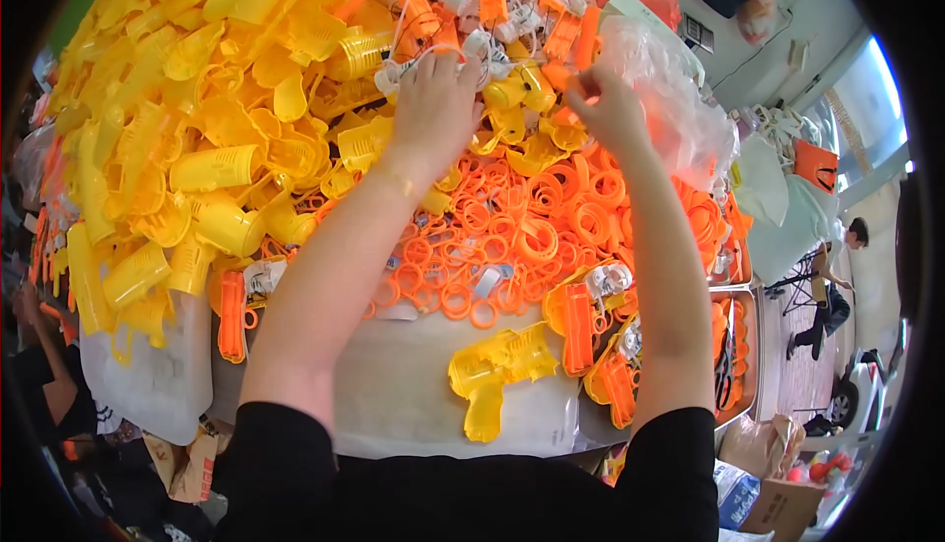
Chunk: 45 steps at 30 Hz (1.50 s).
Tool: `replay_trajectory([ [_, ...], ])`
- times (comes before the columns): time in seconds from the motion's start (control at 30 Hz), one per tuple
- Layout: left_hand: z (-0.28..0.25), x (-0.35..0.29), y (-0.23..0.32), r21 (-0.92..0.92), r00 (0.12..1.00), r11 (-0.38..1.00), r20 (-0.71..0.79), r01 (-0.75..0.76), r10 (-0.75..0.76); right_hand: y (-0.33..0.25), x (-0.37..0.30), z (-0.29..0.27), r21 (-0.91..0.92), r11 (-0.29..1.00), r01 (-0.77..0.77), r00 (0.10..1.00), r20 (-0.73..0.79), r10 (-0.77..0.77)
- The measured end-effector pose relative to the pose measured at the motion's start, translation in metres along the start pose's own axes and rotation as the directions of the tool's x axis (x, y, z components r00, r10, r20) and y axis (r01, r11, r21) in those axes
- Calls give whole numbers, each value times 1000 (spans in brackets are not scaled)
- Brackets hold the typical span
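Observation:
My left hand [435, 114] reaches far over the table, its fingers bent down round a white mechanism [392, 76] with thin wires. Beside it lies a heap of similar mechanisms with orange housings [413, 5]. My right hand [612, 114] is at the right edge of this heap, close to an orange part [557, 75]. Its thumb stands apart from its bent fingers, and I see nothing between them. Near me lies a yellow toy-gun shell half [482, 409], hollow side up. To its right are two yellow shells fitted with orange and white parts [579, 330].
A tall pile of yellow shells [217, 168] covers the left side. Loose orange rings [463, 256] spread across the middle. Clear plastic bags [660, 79] stand at the right. A tray [753, 375] there holds scissors [726, 360]. Another person [827, 291] is in the right background.

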<state>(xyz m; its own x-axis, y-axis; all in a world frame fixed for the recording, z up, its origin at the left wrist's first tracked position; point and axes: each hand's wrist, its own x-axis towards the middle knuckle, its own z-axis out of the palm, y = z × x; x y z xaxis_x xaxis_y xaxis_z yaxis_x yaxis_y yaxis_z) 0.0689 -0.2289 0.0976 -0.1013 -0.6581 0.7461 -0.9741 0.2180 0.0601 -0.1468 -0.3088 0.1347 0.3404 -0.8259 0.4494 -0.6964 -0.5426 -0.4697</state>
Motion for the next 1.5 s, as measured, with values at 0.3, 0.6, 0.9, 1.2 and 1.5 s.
replay_trajectory([
  [0.3, -26, 2, -16, -658, 913, 635, 261, 405, -312, -65, -37, 12, 435, 892, -120, 991, 99, 85],
  [0.6, -45, -50, 10, -570, 990, 817, -38, 89, -135, -45, -72, -9, 501, 738, -451, 886, 346, 307],
  [0.9, 6, 16, 13, -204, 935, 916, -154, -346, 319, -76, -74, -29, 638, 764, -98, 995, 48, 87],
  [1.2, -128, -120, 74, -637, 760, 521, 649, 568, -35, -76, -113, -37, 635, 771, -56, 990, 137, -41],
  [1.5, -126, -190, 98, -467, 820, 804, 571, 369, -44, -52, -209, -1, 298, 948, -108, 932, 363, -7],
])
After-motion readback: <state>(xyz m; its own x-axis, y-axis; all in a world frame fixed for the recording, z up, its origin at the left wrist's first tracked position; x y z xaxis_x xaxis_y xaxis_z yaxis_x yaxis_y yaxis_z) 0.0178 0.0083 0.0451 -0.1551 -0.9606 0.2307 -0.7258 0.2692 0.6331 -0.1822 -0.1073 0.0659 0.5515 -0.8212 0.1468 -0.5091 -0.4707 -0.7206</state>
